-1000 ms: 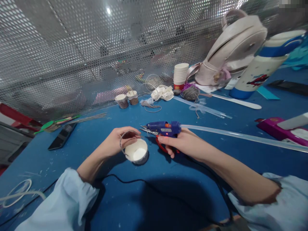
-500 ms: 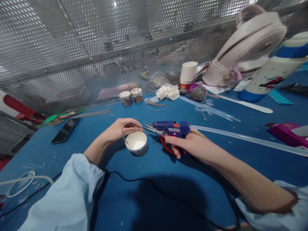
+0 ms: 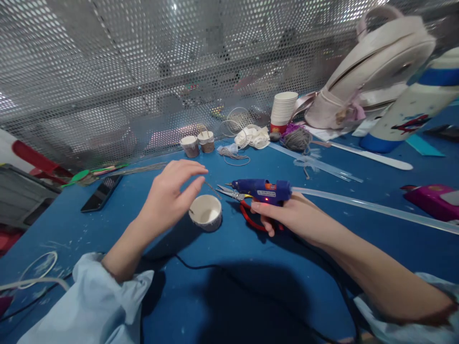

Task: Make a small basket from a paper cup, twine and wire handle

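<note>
As far as the head camera shows, the left hand [image 3: 168, 196] hovers low over the blue table [image 3: 64, 229] with its fingers loosely spread and nothing clearly pinched. A thin wire [image 3: 211, 186] shows just past the thumb, but whether it touches I cannot tell. Just beside that hand, on its right, the small white cup [image 3: 205, 213] stands upright, mouth up, probably so that its rim lies open to the nozzle. The right hand [image 3: 290, 217] is wrapped around the glue gun [image 3: 263, 190], which is held level and aimed at the cup with its red lamp lit. A long glue stick [image 3: 358, 204] trails out behind. Red-handled snips [image 3: 251, 220] lie under the gun, close by.
</note>
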Tool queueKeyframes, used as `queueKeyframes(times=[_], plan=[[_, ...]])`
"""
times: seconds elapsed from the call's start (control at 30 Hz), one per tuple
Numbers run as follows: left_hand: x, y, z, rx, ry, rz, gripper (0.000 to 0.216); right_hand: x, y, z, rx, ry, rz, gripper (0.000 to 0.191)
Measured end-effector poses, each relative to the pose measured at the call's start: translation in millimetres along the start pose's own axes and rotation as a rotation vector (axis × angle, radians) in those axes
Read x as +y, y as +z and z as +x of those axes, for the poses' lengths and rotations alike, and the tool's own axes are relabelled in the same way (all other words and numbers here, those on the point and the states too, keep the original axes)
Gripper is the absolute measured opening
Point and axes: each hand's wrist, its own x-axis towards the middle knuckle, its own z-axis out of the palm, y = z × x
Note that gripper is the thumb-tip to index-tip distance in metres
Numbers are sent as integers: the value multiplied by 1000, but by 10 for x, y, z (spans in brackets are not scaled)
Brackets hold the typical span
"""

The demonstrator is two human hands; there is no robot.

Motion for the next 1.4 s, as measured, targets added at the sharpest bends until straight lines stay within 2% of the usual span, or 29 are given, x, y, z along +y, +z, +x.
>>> queueKeyframes(times=[0.1,0.23,0.57,0.83,1.03,1.4], plan=[[78,72,-69,-80,320,310,21,6,-7,-7,-7,-30,-1,35],[84,212,-122,-163,479,535,26,26,-31,-5,-30,-61,33,32],[39,234,-116,-163,569,649,31,95,-92,37,-187,-31,196,32],[29,210,-101,-140,593,583,30,87,-69,39,-217,-16,262,34],[16,162,-95,-149,559,491,30,130,-71,52,-228,-27,325,36],[4,161,-91,-171,570,497,29,139,-53,52,-214,-15,324,38]])
